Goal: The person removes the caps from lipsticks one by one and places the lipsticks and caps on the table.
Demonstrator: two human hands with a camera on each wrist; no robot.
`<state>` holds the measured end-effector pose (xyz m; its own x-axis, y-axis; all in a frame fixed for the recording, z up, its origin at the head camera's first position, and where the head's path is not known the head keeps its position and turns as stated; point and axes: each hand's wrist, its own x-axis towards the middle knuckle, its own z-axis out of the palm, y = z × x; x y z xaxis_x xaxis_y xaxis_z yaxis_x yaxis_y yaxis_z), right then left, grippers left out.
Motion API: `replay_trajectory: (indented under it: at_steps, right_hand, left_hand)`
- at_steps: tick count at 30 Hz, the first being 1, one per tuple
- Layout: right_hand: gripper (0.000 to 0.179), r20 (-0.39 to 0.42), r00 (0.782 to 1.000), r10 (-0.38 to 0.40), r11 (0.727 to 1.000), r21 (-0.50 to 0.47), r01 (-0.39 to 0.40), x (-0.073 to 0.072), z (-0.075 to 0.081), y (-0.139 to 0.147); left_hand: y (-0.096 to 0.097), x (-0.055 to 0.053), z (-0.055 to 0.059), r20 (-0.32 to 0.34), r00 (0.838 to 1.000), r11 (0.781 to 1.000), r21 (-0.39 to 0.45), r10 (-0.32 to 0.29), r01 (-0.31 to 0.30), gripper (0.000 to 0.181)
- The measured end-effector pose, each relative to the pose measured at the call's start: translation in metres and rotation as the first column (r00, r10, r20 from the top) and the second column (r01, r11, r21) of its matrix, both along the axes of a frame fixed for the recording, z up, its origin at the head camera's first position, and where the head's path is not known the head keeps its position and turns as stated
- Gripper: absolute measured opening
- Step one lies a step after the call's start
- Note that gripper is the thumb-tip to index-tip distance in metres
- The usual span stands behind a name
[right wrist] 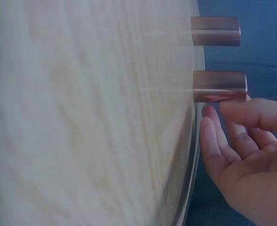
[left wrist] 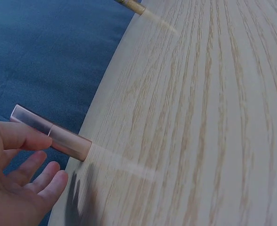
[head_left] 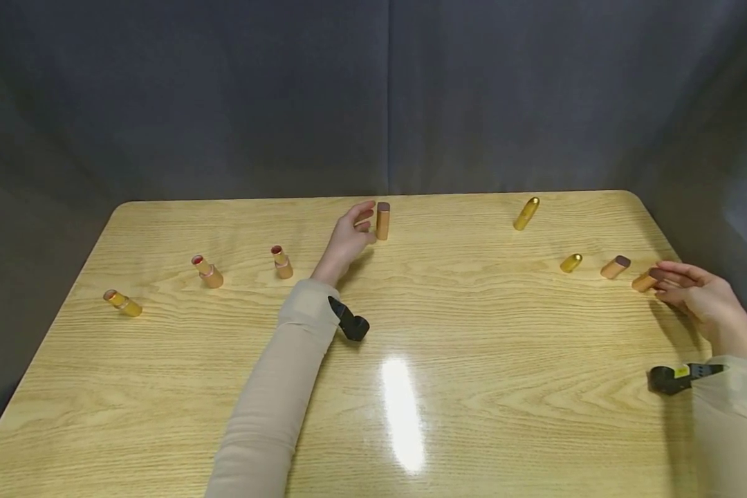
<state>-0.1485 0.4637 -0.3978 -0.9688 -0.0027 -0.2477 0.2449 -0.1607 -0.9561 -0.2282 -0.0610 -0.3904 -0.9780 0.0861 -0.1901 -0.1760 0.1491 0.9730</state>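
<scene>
A closed rose-gold lipstick point(head_left: 382, 223) stands upright near the table's back edge. Beside it is my left hand point(head_left: 348, 238), thumb and fingers spread apart; a digit overlaps the tube in the left wrist view, though I cannot tell whether it touches. At the far right, my right hand point(head_left: 700, 294) is beside a rose-gold lipstick cap point(right wrist: 220, 86), its thumb point(right wrist: 251, 113) overlapping the cap's lower corner and its fingers loosely bent below. Contact there is unclear. A second rose-gold cap point(head_left: 615, 267) stands to the left of that one.
Three uncapped lipsticks stand at left: a gold one point(head_left: 123, 303) and two rose-gold ones point(head_left: 207, 272), point(head_left: 282, 263). A short gold cap point(head_left: 571, 263) and a taller gold tube point(head_left: 526, 214) stand right of centre. Dark cloth point(head_left: 386, 97) hangs behind the wooden table point(head_left: 473, 332).
</scene>
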Motion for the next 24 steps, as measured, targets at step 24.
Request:
replay_trajectory:
  at_steps: [24]
  right_hand:
    - [0.045,-0.228,0.942,-0.245,0.816,0.476,0.327,0.003,0.070,-0.070]
  left_hand:
    - [0.008,-0.001,-0.008,-0.048,0.998,0.999,-0.019,0.027,-0.028,0.048]
